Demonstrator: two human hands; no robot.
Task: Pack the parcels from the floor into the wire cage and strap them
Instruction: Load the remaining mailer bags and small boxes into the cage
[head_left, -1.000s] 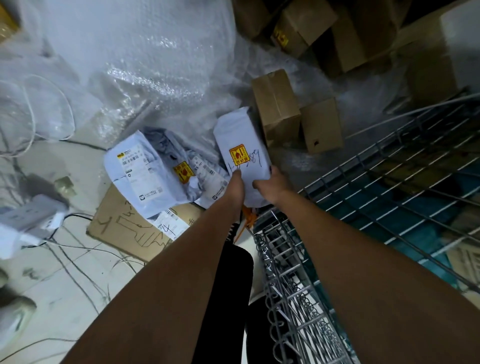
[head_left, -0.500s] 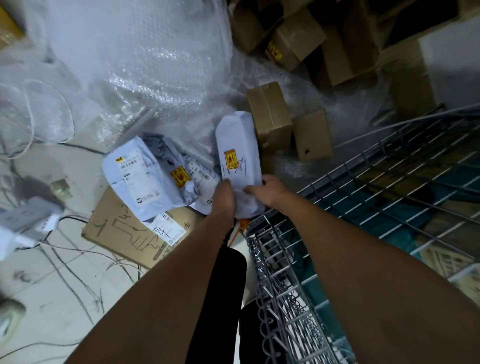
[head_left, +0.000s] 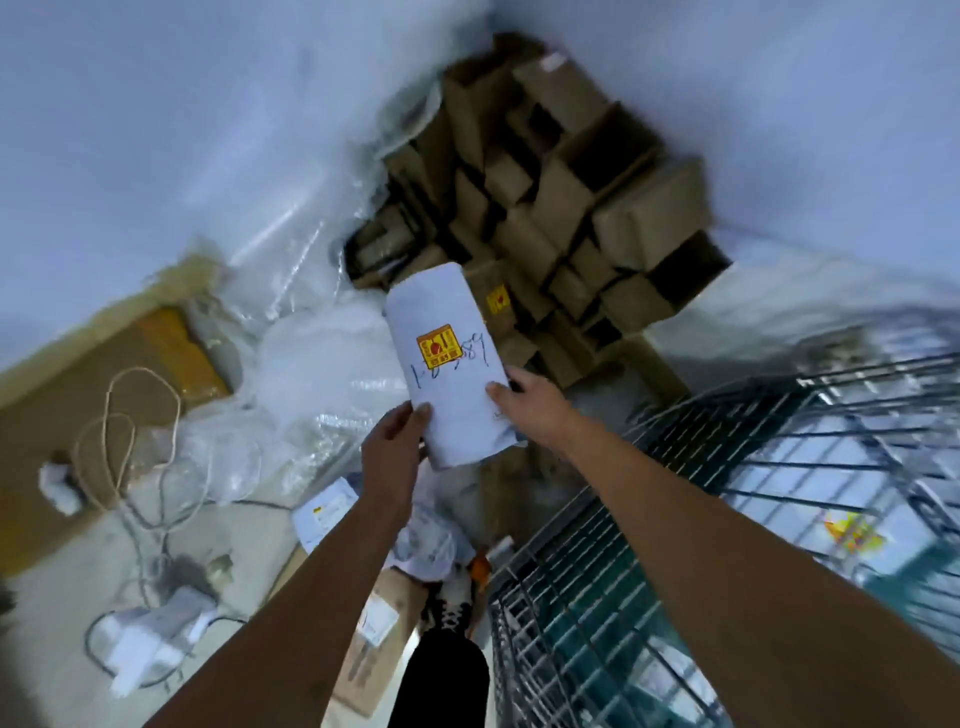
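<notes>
Both hands are gripping a white parcel (head_left: 451, 364) in the air (yellow sticker facing up): left hand (head_left: 392, 441) pinching its near-left edge, right hand (head_left: 530, 408) clasping its right side, left of the cage (head_left: 701, 519).

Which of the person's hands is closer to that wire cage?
The right. The right hand grips the white parcel on the side facing the wire cage; the left hand holds the parcel's far side, farther from the cage.
</notes>
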